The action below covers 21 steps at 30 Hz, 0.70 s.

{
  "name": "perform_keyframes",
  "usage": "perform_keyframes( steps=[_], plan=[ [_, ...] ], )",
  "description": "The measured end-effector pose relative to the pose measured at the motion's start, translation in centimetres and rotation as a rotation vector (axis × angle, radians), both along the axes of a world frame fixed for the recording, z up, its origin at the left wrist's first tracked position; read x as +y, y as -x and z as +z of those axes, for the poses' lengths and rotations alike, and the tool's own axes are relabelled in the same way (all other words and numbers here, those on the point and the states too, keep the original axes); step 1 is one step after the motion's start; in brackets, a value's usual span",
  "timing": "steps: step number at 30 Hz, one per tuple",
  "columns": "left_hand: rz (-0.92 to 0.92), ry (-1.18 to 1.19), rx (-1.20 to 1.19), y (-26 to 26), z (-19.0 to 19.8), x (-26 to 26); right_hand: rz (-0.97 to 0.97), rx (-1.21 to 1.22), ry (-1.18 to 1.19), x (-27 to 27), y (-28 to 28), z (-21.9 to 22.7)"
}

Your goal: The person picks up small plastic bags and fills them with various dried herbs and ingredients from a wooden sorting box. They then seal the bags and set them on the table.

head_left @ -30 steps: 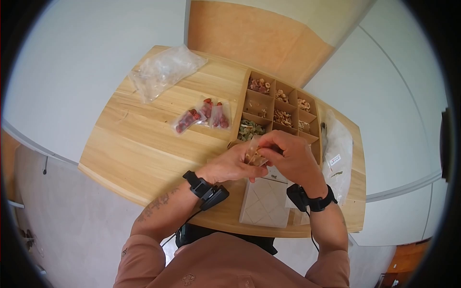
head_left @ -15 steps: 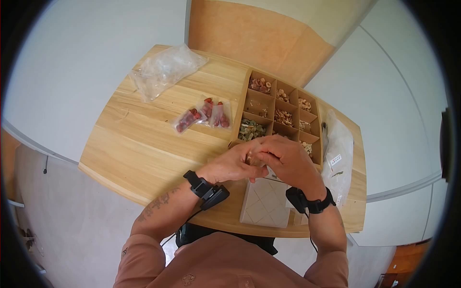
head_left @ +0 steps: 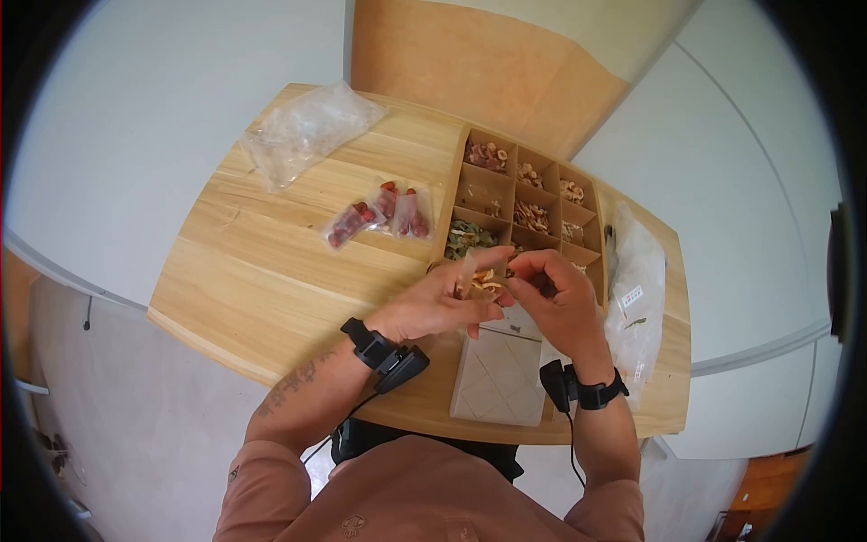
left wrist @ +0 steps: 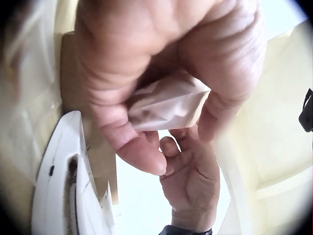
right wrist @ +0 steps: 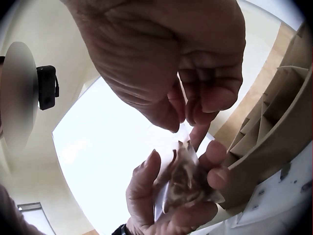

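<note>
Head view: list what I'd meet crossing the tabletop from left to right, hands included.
Crumpled clear bag → three packets of red pieces → left hand → small filled packet → right hand → plastic bag with a white label.

Dusty-pink short-sleeved shirt [head_left: 406,488] — stitched emblem [head_left: 353,525], black wrist straps [head_left: 601,395], boxy black cameras [head_left: 405,369] — thin black cables [head_left: 572,443]

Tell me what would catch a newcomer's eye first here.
First, likely the small clear packet in the left hand, with the right hand at its top. Next, the divided box of dried pieces beyond the hands, and three packets with red contents on the table left of the box.
</note>
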State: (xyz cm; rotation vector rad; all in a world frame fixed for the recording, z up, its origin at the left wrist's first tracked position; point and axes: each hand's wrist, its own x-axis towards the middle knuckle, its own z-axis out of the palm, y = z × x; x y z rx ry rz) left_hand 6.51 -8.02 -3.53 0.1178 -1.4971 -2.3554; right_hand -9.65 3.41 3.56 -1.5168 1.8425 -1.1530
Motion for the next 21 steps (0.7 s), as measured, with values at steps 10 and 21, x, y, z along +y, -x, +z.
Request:
perform_keyframes(
  steps=[10,21],
  plan=[
    [-0.039,-0.006,0.021,-0.4,0.7,0.2,0.062,-0.082,-0.135,0.3,0.1,-0.6],
    [-0.112,0.053,-0.034,-0.3,0.9,0.1,0.052,-0.216,-0.127,0.2,-0.6,-1.4]
  ],
)
